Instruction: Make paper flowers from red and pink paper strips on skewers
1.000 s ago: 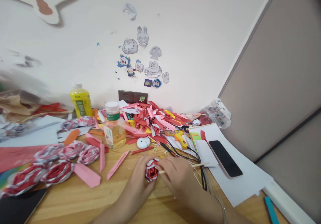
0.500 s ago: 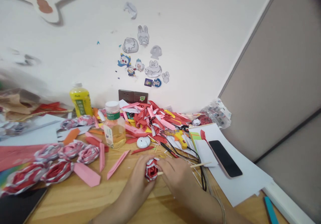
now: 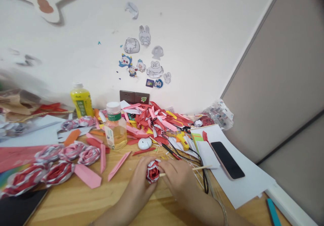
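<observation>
A red and white paper rose sits between my hands above the wooden table. My left hand is closed around its left side, with the thumb below it. Fingers of my right hand press at the rose's right edge and close on a thin wooden stick. One end of the stick shows beside the rose; the other sticks out past my right hand. The middle of the stick is hidden under my fingers. Just beyond my hands lie a red folded paper strip and a white earbud case.
Finished paper roses lie at the left. A drink bottle and a yellow bottle stand at the back. Behind are heaped paper strips and a yellow glue gun with its cable. A phone rests on white paper at right.
Almost nothing differs. My right hand and the stick have shifted very slightly, while the rose stays in my left hand.
</observation>
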{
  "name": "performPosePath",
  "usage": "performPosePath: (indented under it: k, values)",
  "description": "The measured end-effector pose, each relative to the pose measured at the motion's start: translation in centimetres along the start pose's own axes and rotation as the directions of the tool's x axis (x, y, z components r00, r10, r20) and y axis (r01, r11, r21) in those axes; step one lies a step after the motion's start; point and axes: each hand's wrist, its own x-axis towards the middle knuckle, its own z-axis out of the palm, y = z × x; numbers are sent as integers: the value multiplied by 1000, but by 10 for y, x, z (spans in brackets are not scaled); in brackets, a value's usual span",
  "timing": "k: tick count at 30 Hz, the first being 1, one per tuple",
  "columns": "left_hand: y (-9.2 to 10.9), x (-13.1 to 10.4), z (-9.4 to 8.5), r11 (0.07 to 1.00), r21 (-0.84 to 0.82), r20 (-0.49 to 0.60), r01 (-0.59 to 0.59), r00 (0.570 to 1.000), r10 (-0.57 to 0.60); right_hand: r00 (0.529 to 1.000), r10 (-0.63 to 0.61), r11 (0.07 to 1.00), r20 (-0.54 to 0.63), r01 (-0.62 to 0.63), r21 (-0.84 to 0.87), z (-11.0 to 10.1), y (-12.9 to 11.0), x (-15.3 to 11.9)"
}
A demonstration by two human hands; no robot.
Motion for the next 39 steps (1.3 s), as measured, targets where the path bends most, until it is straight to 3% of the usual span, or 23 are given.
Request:
performPosePath:
  k: [6, 11, 15, 21, 25, 33, 39]
  values:
    - [0, 1, 0, 1000, 1, 14, 17, 1000, -17, 1000, -19, 999, 13, 19, 30, -3, 2, 1]
    - [-1, 1, -1, 999, -39, 47, 36, 998, -34, 988, 149, 972, 28, -152, 178, -5, 4, 1]
    - [-6, 1, 1, 993, -76, 70, 89, 994, -84, 959, 248, 918, 139, -278, 284, -2, 4, 1]
    - [-15, -2, 8, 962, -142, -20, 233, 971, -238, 915, 306, 841, 263, -389, 376, -2, 5, 3]
    - [-17, -1, 9, 947, -216, -13, 239, 969, -247, 896, 327, 837, 301, -423, 348, -3, 5, 4]
    - [-19, 2, 7, 959, -159, 35, 236, 972, -233, 877, 336, 877, 343, -424, 227, 6, 4, -3]
    - [-25, 9, 5, 956, -108, 39, 272, 962, -269, 931, 294, 938, 216, -325, 123, 28, 16, -18]
